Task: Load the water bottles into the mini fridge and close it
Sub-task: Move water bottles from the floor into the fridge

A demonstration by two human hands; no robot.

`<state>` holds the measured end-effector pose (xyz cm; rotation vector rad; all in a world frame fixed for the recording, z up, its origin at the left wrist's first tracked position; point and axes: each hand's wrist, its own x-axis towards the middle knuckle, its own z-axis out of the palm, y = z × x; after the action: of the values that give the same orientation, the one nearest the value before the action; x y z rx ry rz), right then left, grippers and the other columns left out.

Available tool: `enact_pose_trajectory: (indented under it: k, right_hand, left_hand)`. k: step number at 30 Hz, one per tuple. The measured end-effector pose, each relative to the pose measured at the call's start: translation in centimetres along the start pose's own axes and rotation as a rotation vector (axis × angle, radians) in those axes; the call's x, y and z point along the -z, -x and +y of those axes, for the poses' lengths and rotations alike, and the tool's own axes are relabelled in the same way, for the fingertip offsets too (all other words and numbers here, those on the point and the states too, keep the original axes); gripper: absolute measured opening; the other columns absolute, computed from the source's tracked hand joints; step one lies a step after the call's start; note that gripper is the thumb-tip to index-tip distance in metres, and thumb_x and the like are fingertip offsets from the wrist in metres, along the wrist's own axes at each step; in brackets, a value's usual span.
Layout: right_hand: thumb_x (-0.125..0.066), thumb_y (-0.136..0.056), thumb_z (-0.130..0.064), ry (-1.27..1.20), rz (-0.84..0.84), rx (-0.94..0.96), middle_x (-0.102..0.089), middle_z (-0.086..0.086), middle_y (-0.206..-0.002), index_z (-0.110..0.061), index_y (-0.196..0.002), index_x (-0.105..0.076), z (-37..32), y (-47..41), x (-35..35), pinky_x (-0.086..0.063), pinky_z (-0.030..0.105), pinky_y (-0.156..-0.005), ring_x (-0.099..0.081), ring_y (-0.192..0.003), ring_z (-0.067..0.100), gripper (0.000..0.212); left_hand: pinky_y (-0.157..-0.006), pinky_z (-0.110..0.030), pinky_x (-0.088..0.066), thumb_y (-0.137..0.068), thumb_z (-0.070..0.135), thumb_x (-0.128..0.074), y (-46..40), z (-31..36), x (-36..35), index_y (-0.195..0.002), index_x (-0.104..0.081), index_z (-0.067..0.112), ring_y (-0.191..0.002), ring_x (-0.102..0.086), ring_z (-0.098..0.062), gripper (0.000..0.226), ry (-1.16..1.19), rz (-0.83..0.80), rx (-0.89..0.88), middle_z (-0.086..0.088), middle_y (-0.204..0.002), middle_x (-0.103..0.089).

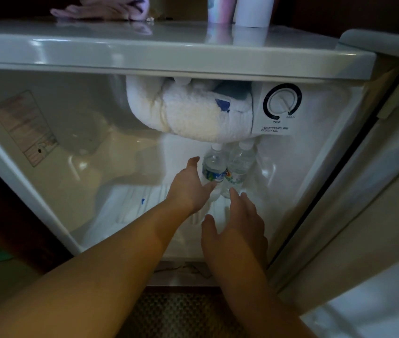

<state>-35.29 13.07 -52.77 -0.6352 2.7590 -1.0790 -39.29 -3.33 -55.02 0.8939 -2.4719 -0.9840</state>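
The white mini fridge (169, 54) stands open, its door (354, 191) swung out to the right. Two clear water bottles with white caps stand upright side by side at the back of the fridge floor: the left bottle (214, 167) and the right bottle (240, 164). My left hand (190, 186) reaches in with straight fingers, its fingertips touching the left bottle's base. My right hand (236, 225) is spread open just in front of the right bottle, holding nothing.
A thick lump of frost (188, 108) hangs from the freezer box above the bottles. The temperature dial (282, 101) sits to its right. A pink cloth (105, 8) and two cups (240, 8) rest on the fridge top. Carpet (181, 313) lies below.
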Motion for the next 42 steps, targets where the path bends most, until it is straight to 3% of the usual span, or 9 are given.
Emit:
enact_pose_trajectory:
  k: [11, 15, 20, 26, 29, 32, 35, 38, 42]
  right_hand:
    - [-0.038, -0.098, -0.06, 0.011, -0.123, 0.342, -0.023, -0.015, -0.165, -0.042, -0.152, -0.032, -7.0, 4.4, -4.6, -0.023, 0.045, -0.121, -0.019, -0.152, 0.014, 0.058]
    - [-0.042, -0.096, -0.055, -0.042, -0.161, 0.62, -0.042, -0.009, -0.157, -0.037, -0.144, -0.048, -10.5, 8.2, -8.6, -0.037, 0.045, -0.113, -0.036, -0.146, 0.018, 0.052]
    - [-0.05, -0.098, -0.052, -0.032, -0.305, 0.905, -0.046, -0.008, -0.154, -0.033, -0.145, -0.052, -13.6, 13.5, -13.8, -0.037, 0.043, -0.114, -0.04, -0.142, 0.017, 0.051]
    - [-0.05, -0.098, -0.052, 0.061, -0.561, 1.076, -0.049, -0.007, -0.148, -0.032, -0.148, -0.045, -15.4, 18.3, -19.6, -0.044, 0.041, -0.108, -0.042, -0.136, 0.014, 0.054]
    - [-0.044, -0.1, -0.055, 0.172, -0.767, 1.061, -0.045, -0.01, -0.145, -0.037, -0.154, -0.03, -15.2, 20.6, -22.8, -0.039, 0.031, -0.107, -0.038, -0.133, 0.008, 0.058]
    - [-0.05, -0.098, -0.054, 0.299, -0.936, 0.975, -0.045, -0.007, -0.146, -0.037, -0.154, -0.027, -13.6, 23.3, -26.7, -0.042, 0.033, -0.104, -0.043, -0.131, 0.012, 0.063]
    - [-0.06, -0.091, -0.057, 0.378, -1.04, 0.851, -0.057, -0.004, -0.127, -0.034, -0.145, -0.038, -11.2, 26.0, -30.6, -0.052, 0.032, -0.089, -0.056, -0.109, 0.012, 0.063]
    - [-0.068, -0.086, -0.056, 0.444, -1.108, 0.738, -0.059, -0.003, -0.111, -0.029, -0.133, -0.048, -9.2, 28.1, -33.4, -0.048, 0.029, -0.072, -0.059, -0.094, 0.012, 0.058]
    - [-0.072, -0.084, -0.055, 0.46, -1.038, 0.697, -0.063, 0.001, -0.11, -0.022, -0.128, -0.052, -6.7, 30.0, -36.1, -0.055, 0.034, -0.079, -0.064, -0.098, 0.018, 0.059]
  left_hand:
    - [-0.086, -0.023, -0.057, -0.094, 0.036, -0.069, 14.9, -9.2, 14.6, -0.134, -0.049, 0.043, -0.1, -0.062, 0.001, 0.045, -0.104, 0.022, -0.052, 0.02, -0.112, -0.061]
    - [-0.077, -0.025, -0.058, -0.093, 0.039, -0.069, 20.5, -13.9, 21.8, -0.121, -0.061, 0.033, -0.086, -0.065, 0.0, 0.03, -0.244, 0.202, -0.109, 0.018, -0.097, -0.065]
    - [-0.065, -0.025, -0.056, -0.093, 0.027, -0.073, 28.0, -20.0, 27.4, -0.099, -0.071, 0.019, -0.072, -0.063, -0.004, 0.011, -0.412, 0.451, -0.087, 0.01, -0.084, -0.065]
    - [-0.078, -0.029, -0.054, -0.097, 0.041, -0.058, 36.4, -25.0, 31.2, -0.13, -0.052, 0.031, -0.089, -0.058, -0.005, 0.035, -0.574, 0.205, 0.448, 0.011, -0.102, -0.06]
    - [-0.093, -0.037, -0.051, -0.093, 0.048, -0.06, 39.5, -27.7, 31.4, -0.142, -0.039, 0.029, -0.114, -0.058, -0.022, 0.057, -0.655, -0.005, 0.681, -0.002, -0.126, -0.056]
    - [-0.099, -0.048, -0.05, -0.091, 0.051, -0.062, 42.6, -30.1, 30.9, -0.147, -0.034, 0.026, -0.126, -0.052, -0.032, 0.067, -0.631, -0.165, 0.905, -0.009, -0.136, -0.051]
    - [-0.1, -0.047, -0.05, -0.092, 0.044, -0.064, 45.8, -32.9, 30.6, -0.148, -0.036, 0.023, -0.126, -0.051, -0.033, 0.066, -0.601, -0.154, 1.09, -0.012, -0.139, -0.051]
    - [-0.103, -0.046, -0.048, -0.088, 0.043, -0.067, 49.4, -35.8, 30.6, -0.144, -0.041, 0.019, -0.125, -0.054, -0.034, 0.067, -0.605, -0.117, 1.306, -0.013, -0.135, -0.058]
    - [-0.101, -0.048, -0.049, -0.084, 0.051, -0.071, 53.1, -39.3, 30.1, -0.14, -0.046, 0.016, -0.124, -0.055, -0.034, 0.071, -0.522, -0.008, 1.515, -0.014, -0.133, -0.06]
